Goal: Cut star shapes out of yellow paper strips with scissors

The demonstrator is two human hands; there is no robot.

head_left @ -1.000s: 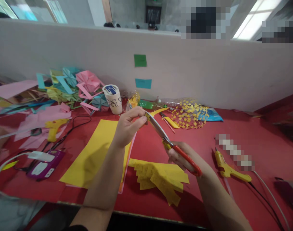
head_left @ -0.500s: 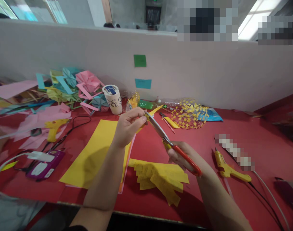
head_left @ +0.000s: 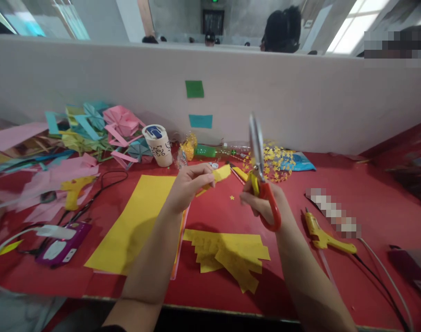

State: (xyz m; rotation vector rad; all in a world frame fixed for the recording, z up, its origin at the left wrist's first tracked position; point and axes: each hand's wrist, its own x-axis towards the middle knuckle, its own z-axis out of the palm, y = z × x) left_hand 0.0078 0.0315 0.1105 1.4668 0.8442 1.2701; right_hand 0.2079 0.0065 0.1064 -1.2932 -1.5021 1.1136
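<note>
A strip of yellow paper (head_left: pixel 222 173) is pinched in my left hand (head_left: pixel 191 184), above the red tabletop. My right hand (head_left: pixel 265 203) grips red-handled scissors (head_left: pixel 272 210), their blades together and pointing up, apart from the strip. A small yellow star (head_left: pixel 232 198) shows between the two hands, beside many yellow stars (head_left: pixel 275 161) farther back. Under my left forearm lie large yellow sheets (head_left: pixel 137 216) over orange and pink edges. Closer to me, cut yellow paper pieces (head_left: pixel 231 253) overlap in a fanned pile.
Left are a yellow glue gun (head_left: pixel 74 191), a purple power block (head_left: pixel 60 246), pink paper scraps and folded paper shapes (head_left: pixel 122 121). A patterned cup (head_left: pixel 158 146) and green bottle (head_left: pixel 206 151) stand or lie at the back. Another glue gun (head_left: pixel 326 237) with a cord is right.
The scissors have come away from the yellow strip, moved right and swung upright. The small star now shows between the hands. My left hand has dropped slightly.
</note>
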